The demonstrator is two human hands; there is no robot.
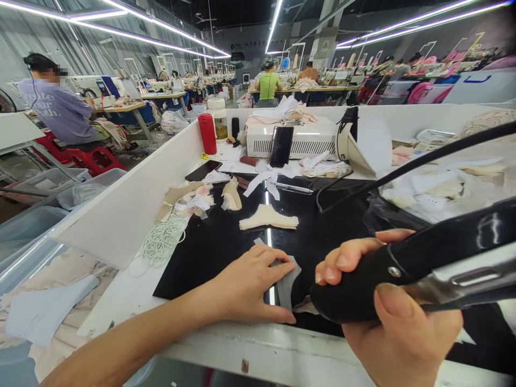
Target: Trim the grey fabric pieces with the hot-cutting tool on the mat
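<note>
My left hand (258,282) lies over a grey fabric piece (287,285) on the black mat (209,258), its fingers spread and touching the piece. On the right, my right hand (399,317) is wrapped round a black handheld tool (443,252) with a metal strip, raised above the mat. Part of a pale scrap (305,306) shows beside the tool's rounded end. Farther up the mat, a cream curved fabric piece (269,216) lies flat, and a folded beige piece (231,194) rests behind it to the left.
A coil of pale cord (164,239) and fabric scraps lie at left. Behind stand a white machine (290,137), a propped phone (281,146) and a red cylinder (207,133). A black cable (423,158) crosses the right side. People sit at sewing tables beyond.
</note>
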